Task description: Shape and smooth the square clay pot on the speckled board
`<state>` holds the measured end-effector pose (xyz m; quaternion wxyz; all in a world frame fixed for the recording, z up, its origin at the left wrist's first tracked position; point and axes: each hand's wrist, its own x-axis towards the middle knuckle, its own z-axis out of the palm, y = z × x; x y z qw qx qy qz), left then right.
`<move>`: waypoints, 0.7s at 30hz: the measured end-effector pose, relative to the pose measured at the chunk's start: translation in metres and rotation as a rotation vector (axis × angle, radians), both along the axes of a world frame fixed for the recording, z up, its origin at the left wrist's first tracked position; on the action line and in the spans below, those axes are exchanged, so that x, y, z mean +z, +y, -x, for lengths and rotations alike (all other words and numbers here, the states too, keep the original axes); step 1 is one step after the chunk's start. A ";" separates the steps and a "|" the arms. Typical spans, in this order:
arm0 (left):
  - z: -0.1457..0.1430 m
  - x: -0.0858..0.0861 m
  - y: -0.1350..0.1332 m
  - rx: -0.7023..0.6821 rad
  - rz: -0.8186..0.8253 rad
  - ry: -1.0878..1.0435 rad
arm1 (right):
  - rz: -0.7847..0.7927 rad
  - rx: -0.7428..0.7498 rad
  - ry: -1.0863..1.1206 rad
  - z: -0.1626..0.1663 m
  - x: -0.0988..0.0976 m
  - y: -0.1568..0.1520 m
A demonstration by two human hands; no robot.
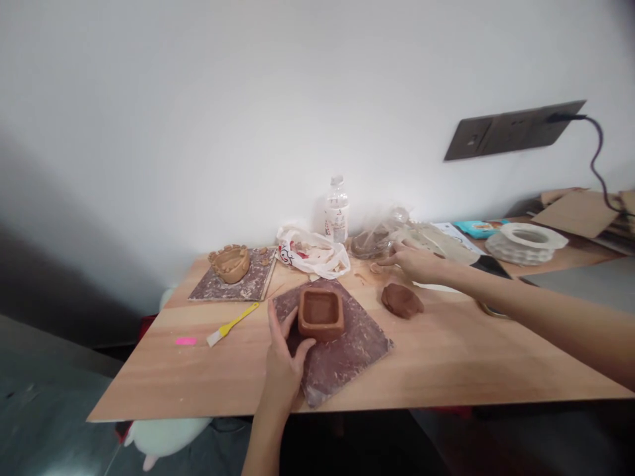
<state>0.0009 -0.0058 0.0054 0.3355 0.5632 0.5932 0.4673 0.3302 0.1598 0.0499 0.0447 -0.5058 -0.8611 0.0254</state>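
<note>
A small square box of reddish-brown clay [321, 316], with a hollow middle and rounded corners, sits on a clay-smeared dark board [342, 370]. My left hand [286, 347] is at the box's left side, fingers spread, thumb at its lower left corner; its grip is loose. Over the back of the table my right hand [414, 260] reaches left with fingers stretched out, beside a clear plastic bag [391, 231] with clay in it. Small light-brown scraps lie under its fingertips, and whether they touch is unclear. A lump of reddish-brown clay [401, 301] rests in front of that hand.
Back left, a light-brown clay bowl [231, 264] with a notched rim stands on another board [248, 287]. A yellow brush [233, 324] and pink strip [186, 342] lie nearby. A white bag [315, 251], plastic bottle [337, 211] and white ring-shaped pot [526, 243] line the back.
</note>
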 end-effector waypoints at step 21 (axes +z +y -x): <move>0.002 -0.007 -0.002 -0.005 0.026 -0.011 | -0.209 0.357 0.350 0.058 0.032 -0.060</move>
